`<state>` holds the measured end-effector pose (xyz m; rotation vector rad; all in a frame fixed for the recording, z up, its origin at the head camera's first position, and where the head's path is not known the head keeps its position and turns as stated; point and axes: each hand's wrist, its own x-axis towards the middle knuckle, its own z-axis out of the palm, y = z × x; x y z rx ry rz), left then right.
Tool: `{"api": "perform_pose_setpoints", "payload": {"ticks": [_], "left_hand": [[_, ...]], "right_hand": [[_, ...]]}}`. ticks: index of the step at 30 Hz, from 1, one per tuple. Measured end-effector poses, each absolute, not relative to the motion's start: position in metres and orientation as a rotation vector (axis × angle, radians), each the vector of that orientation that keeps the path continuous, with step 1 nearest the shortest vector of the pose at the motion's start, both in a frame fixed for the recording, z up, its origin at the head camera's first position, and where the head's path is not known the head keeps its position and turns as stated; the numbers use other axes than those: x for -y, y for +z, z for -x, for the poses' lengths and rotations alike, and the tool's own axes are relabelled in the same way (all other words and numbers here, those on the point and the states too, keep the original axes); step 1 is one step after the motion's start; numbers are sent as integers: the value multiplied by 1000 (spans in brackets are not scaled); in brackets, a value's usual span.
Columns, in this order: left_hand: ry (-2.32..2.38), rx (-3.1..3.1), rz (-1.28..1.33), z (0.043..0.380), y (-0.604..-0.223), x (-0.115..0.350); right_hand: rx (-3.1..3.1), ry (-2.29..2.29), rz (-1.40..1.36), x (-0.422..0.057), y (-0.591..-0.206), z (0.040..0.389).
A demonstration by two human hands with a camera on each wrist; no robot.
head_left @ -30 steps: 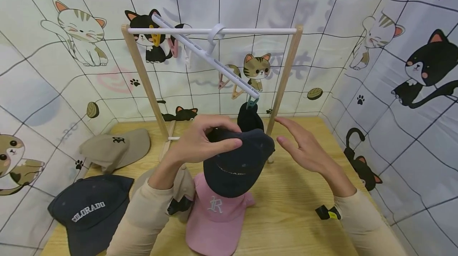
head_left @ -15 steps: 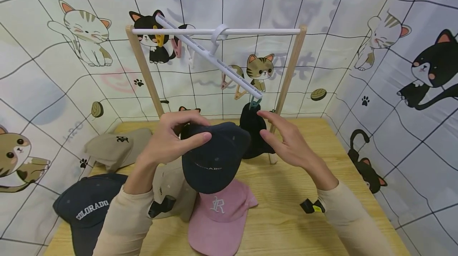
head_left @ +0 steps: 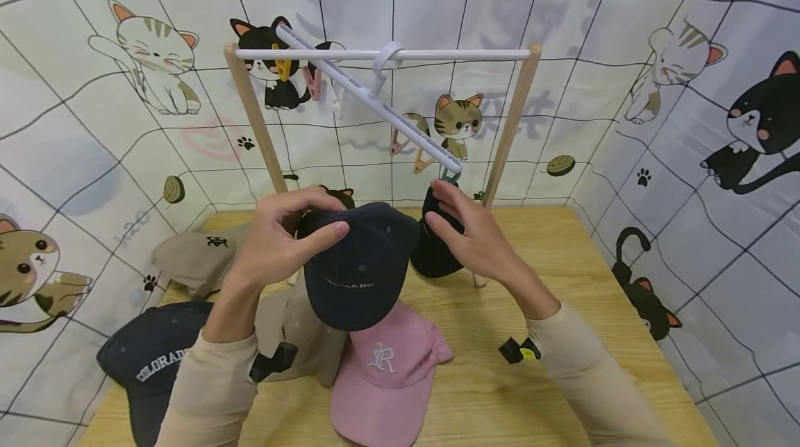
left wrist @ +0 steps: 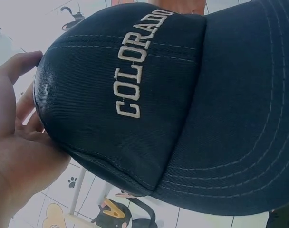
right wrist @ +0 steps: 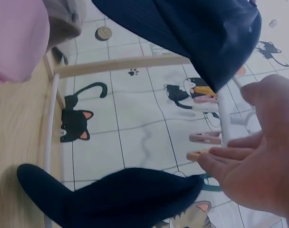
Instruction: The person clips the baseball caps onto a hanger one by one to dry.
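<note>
One left-hand grip (head_left: 273,240) pinches a raised navy cap (head_left: 360,272); the right-hand grip (head_left: 478,240), spread and unladen, could brush the clipped black cap (head_left: 432,255) loose.

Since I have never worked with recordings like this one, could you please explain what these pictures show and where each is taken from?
There is no machine here, only a person's two bare hands. The wide picture comes from a camera worn on the head, looking forward and down; the two others come from cameras worn on the wrists.

The left hand grips a navy COLORADO cap. The right hand holds nothing.

On the wooden table lie a pink cap, two beige caps and a second navy cap. Behind them stands a rack carrying a tilted white hanger. A black cap hangs from the hanger's lower end by a green clip.
</note>
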<state>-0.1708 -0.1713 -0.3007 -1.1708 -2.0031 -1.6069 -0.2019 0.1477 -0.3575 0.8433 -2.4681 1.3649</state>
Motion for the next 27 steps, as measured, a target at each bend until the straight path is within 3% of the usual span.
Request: {"api": "perform_pose_setpoints", "payload": {"ticks": [27], "left_hand": [[-1596, 2009, 1149, 171, -314, 168]], "right_hand": [[2299, 1829, -444, -111, -359, 251]]}}
